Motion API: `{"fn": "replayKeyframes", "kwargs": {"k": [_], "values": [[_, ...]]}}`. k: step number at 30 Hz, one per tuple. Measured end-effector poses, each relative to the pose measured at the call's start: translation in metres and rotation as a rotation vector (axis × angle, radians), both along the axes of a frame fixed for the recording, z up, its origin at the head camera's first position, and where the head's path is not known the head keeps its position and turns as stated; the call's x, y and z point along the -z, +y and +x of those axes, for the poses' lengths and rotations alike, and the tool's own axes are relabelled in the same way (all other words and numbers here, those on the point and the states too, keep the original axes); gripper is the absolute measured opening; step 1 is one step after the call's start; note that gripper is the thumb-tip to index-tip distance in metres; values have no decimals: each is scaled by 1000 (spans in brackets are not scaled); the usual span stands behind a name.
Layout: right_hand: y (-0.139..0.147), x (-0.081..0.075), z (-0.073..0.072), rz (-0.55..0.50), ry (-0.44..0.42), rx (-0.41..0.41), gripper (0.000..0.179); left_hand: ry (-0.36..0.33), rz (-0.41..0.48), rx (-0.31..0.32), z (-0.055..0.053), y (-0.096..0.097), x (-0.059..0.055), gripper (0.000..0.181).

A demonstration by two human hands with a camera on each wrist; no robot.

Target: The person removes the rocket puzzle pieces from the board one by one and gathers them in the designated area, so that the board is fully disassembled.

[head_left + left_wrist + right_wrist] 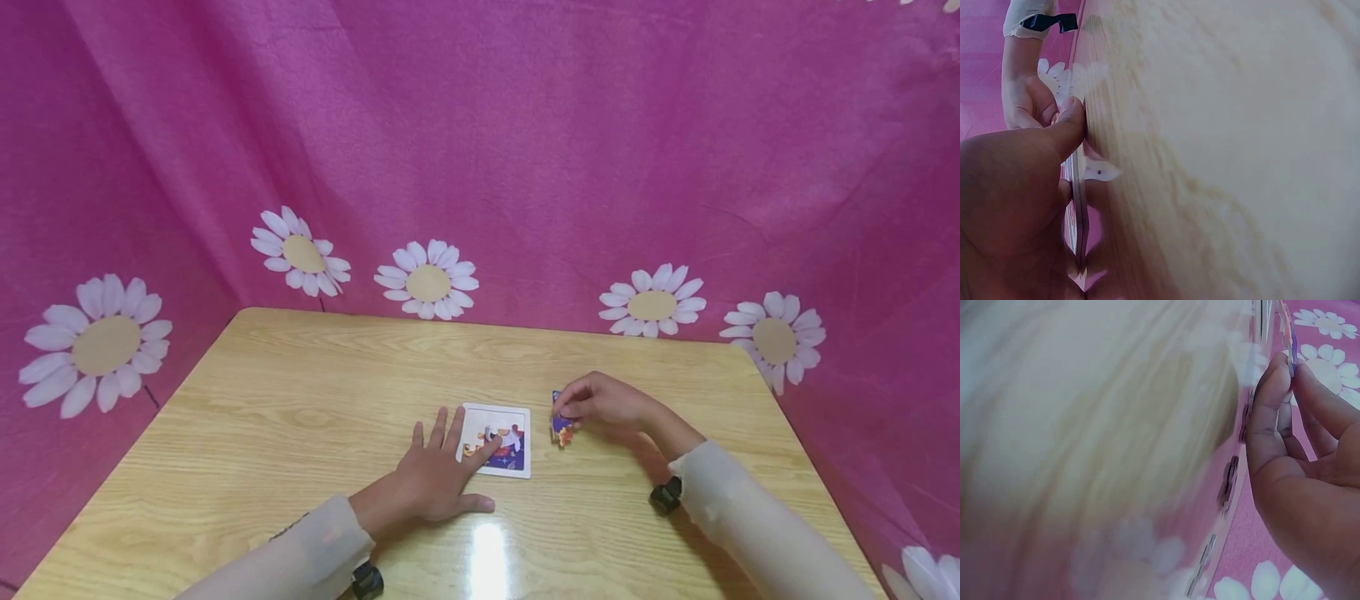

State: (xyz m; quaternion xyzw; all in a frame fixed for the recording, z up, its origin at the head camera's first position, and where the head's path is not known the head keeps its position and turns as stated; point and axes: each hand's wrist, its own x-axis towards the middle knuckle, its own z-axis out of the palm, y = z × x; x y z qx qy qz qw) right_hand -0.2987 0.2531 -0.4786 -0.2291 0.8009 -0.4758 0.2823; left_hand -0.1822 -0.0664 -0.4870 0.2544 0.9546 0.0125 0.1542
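A pink daisy cloth (525,167) hangs behind the wooden table (300,400), likely screening off the room beyond. The table's flat top gives both hands firm support. The left hand (438,479) lies spread wide, fingers straight, one crossing the white-edged puzzle board (527,446), seemingly to keep it from sliding. The board lies flat between the hands, I'd judge so both can reach it easily; its picture is only partly filled. The right hand (611,404), just beside it, pinches a purple-and-orange puzzle piece (559,427) between thumb and fingers, apparently to leave most of its face uncovered.
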Motion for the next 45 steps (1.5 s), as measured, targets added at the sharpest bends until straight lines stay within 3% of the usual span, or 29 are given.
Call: {"fn": "replayKeyframes", "kwargs": {"k": [21,33,45], "values": [[4,2,6,4,-38,92,15,-11,10,0,-1,0,-2,87],[0,-1,7,48,-6,157,10,-9,10,2,-1,0,-1,87],[-4,-4,6,93,24,132,7,-12,7,-6,-1,-1,1,87]]}}
